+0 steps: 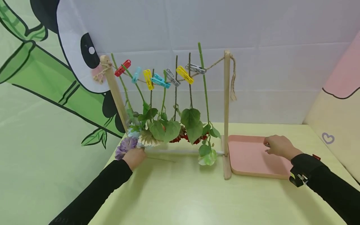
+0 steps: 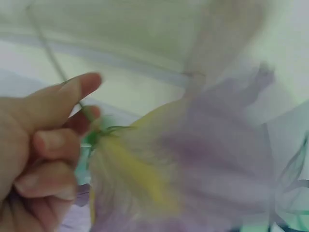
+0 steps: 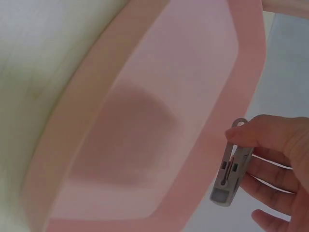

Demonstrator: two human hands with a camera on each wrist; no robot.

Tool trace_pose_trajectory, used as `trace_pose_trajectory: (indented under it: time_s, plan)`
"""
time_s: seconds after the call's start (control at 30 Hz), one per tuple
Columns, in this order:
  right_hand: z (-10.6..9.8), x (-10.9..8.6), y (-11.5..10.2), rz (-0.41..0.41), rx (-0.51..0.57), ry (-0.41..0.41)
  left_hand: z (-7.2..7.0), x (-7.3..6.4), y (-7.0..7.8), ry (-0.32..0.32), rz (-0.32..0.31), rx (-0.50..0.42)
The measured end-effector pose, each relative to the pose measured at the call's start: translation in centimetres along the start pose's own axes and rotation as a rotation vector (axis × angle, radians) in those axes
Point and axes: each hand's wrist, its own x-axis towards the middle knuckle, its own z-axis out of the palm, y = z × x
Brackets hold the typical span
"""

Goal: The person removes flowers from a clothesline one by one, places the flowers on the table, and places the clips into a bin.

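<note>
My left hand (image 1: pixel 135 157) pinches the thin stem of a purple flower (image 1: pixel 125 146) low at the left post. Its purple and yellow petals (image 2: pixel 193 159) fill much of the left wrist view, blurred, and the stem (image 2: pixel 48 48) runs up past my fingers. Over the pink tray (image 1: pixel 253 168), my right hand (image 1: pixel 281 146) holds a grey clothespin (image 3: pixel 231 169) between thumb and fingers. Several flowers hang head down from a rope (image 1: pixel 215 63), held by red, blue, yellow and grey clothespins (image 1: pixel 184 74).
The rope is tied between two wooden posts (image 1: pixel 226 103) of a stand with a low crossbar. Its right foot (image 1: pixel 227 172) is beside the tray on the pale yellow table (image 1: pixel 180 193). A printed cloth (image 1: pixel 270 68) covers the wall behind.
</note>
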Motion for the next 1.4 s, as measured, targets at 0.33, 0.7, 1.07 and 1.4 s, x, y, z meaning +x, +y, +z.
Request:
trace_pose_trajectory:
  time_s: [0.33,0.7,1.07,1.4]
  plan:
    - [2.9,-0.2,1.9,-0.019,-0.066,0.056,8.7,-2.6,-2.3,-0.073,-0.072,0.017]
    - [5.0,-0.6,2.0,0.020,0.040,0.003,-11.9,1.5,3.2,-0.051,-0.055,0.045]
    - [5.6,-0.4,2.5,0.051,0.112,-0.033,-13.6,1.9,4.4,-0.162,-0.105,0.048]
    - [5.4,-0.6,2.1,0.052,0.121,-0.033,-13.3,1.9,4.9,-0.200,-0.118,0.001]
